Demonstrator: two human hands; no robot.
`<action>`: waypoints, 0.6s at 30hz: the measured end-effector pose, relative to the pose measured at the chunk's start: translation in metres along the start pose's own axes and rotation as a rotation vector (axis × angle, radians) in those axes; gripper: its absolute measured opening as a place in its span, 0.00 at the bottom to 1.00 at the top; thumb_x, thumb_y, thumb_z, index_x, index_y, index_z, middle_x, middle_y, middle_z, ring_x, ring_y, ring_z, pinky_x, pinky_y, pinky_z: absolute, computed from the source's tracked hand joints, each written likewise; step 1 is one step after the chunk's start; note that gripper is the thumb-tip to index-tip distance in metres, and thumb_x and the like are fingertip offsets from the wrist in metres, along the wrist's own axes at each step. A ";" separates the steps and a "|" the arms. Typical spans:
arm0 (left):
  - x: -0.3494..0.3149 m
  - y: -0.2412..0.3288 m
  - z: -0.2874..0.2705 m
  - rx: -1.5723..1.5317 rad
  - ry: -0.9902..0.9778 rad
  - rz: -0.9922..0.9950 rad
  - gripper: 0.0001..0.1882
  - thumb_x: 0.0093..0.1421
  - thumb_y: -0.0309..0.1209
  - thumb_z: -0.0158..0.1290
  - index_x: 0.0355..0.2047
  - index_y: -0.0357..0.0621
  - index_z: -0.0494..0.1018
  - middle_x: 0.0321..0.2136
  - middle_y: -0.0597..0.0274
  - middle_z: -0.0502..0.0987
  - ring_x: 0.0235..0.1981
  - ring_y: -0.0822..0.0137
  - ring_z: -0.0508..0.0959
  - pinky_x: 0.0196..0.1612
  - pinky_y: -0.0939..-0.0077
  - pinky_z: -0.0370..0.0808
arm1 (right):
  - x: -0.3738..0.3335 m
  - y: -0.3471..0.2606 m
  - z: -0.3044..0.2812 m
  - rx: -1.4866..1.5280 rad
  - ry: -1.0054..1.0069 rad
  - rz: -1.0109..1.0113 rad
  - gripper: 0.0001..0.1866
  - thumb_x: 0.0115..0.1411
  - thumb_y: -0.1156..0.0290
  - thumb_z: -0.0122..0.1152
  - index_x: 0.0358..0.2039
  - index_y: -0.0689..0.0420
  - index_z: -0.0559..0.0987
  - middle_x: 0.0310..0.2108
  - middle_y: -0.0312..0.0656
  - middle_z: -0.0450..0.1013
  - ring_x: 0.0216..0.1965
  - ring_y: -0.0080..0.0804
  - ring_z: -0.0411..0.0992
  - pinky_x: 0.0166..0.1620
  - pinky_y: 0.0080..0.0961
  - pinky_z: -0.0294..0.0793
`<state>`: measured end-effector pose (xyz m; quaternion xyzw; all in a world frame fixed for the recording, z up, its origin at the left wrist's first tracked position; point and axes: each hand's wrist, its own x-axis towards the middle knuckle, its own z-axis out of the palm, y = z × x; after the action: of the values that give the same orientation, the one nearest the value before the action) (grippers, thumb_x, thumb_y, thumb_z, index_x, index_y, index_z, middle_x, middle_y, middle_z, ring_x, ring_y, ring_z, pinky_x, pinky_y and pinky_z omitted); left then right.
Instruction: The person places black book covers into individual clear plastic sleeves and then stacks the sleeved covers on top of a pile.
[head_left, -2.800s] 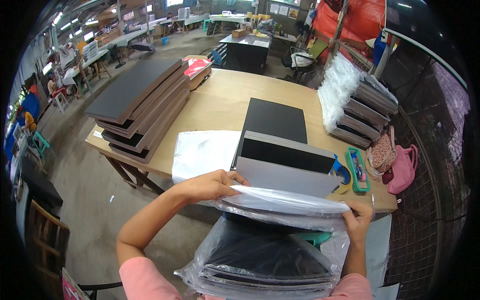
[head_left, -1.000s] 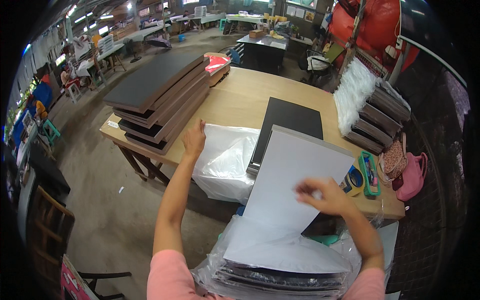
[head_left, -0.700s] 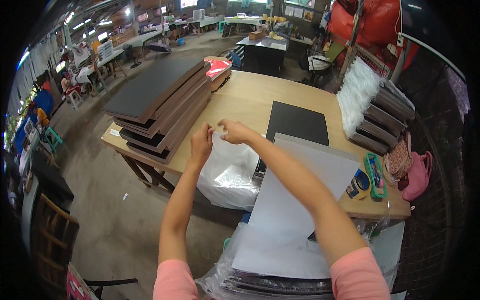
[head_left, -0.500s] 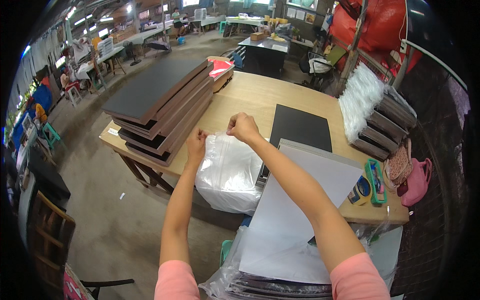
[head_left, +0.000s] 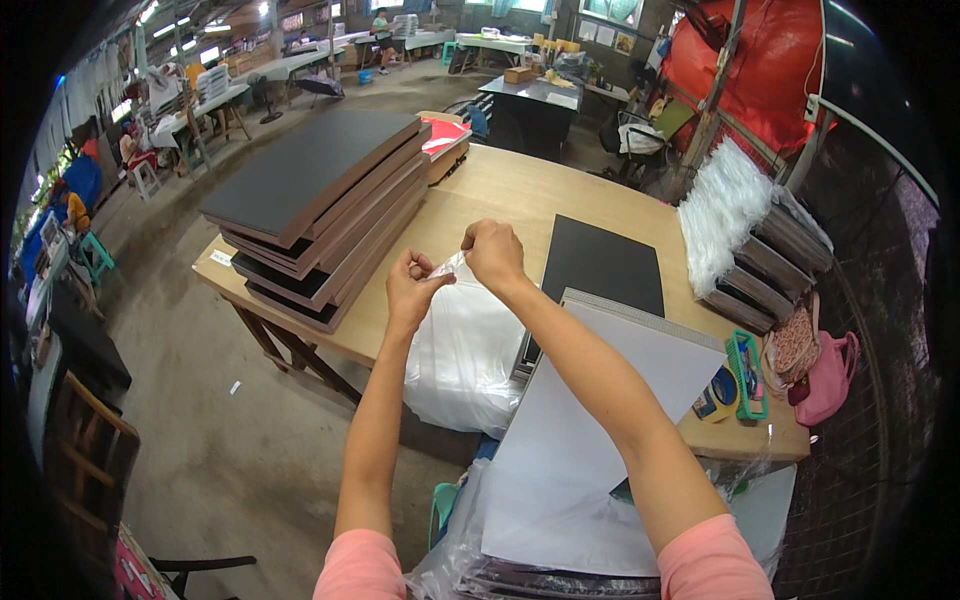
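Note:
My left hand (head_left: 412, 290) and my right hand (head_left: 494, 256) are close together over the table, both pinching the top edge of a clear plastic bag (head_left: 465, 350). The plastic pulls up into a peak between the fingertips. Below them, the bag lies in a thick, shiny pile that hangs over the table's near edge. Under my right forearm is a large pale grey sheet (head_left: 570, 440), on top of a plastic-wrapped stack. A flat black board (head_left: 605, 262) lies on the table just beyond the sheet.
Brown-edged black panels (head_left: 320, 190) are stacked at the table's left. On the right stand plastic-wrapped panels (head_left: 765, 265), a green basket (head_left: 746, 375), a tape roll (head_left: 716, 398) and a pink bag (head_left: 830, 380). A wooden chair (head_left: 85, 460) is at lower left. People sit farther off.
My left hand has moved right, closer to my right hand, and the bag's edge is now lifted and gathered between them. My right hand has shifted slightly right.

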<state>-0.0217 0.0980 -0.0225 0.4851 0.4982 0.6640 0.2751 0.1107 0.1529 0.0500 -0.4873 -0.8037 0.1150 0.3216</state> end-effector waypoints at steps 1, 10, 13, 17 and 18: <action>-0.002 0.002 0.006 -0.072 -0.012 -0.014 0.13 0.47 0.23 0.63 0.30 0.37 0.69 0.17 0.66 0.73 0.21 0.77 0.74 0.24 0.86 0.69 | -0.001 0.002 0.000 -0.062 0.014 -0.016 0.04 0.45 0.79 0.57 0.20 0.57 0.79 0.24 0.49 0.76 0.31 0.46 0.76 0.37 0.42 0.73; 0.004 -0.056 -0.003 -0.570 -0.225 -0.238 0.18 0.55 0.43 0.58 0.39 0.45 0.72 0.28 0.65 0.74 0.29 0.72 0.74 0.33 0.76 0.71 | -0.010 -0.020 0.003 -0.201 0.110 -0.181 0.10 0.47 0.79 0.54 0.32 0.57 0.76 0.34 0.50 0.75 0.40 0.46 0.74 0.39 0.45 0.72; -0.013 -0.014 0.015 -0.233 -0.937 -0.548 0.23 0.63 0.49 0.45 0.45 0.42 0.71 0.35 0.62 0.77 0.33 0.72 0.75 0.35 0.77 0.71 | -0.020 0.002 -0.004 -0.323 -0.151 -0.189 0.12 0.50 0.77 0.53 0.37 0.59 0.74 0.35 0.52 0.74 0.42 0.48 0.72 0.41 0.45 0.71; -0.026 0.051 -0.071 0.048 -1.622 -0.218 0.31 0.62 0.51 0.46 0.49 0.32 0.68 0.40 0.58 0.75 0.39 0.70 0.74 0.39 0.72 0.73 | -0.057 -0.012 -0.020 0.662 -1.308 -0.146 0.16 0.60 0.64 0.53 0.41 0.64 0.75 0.34 0.51 0.75 0.38 0.37 0.73 0.44 0.32 0.70; -0.053 0.064 -0.099 0.046 -1.421 -0.185 0.31 0.60 0.52 0.49 0.48 0.34 0.71 0.35 0.58 0.77 0.34 0.70 0.75 0.37 0.74 0.72 | -0.076 -0.018 -0.040 0.622 -1.469 -0.305 0.16 0.61 0.63 0.54 0.40 0.64 0.76 0.34 0.49 0.75 0.38 0.36 0.73 0.44 0.31 0.70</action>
<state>-0.0850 -0.0089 0.0136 0.7617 0.2515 0.1510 0.5777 0.1474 0.0735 0.0589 -0.0610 -0.7984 0.5786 -0.1550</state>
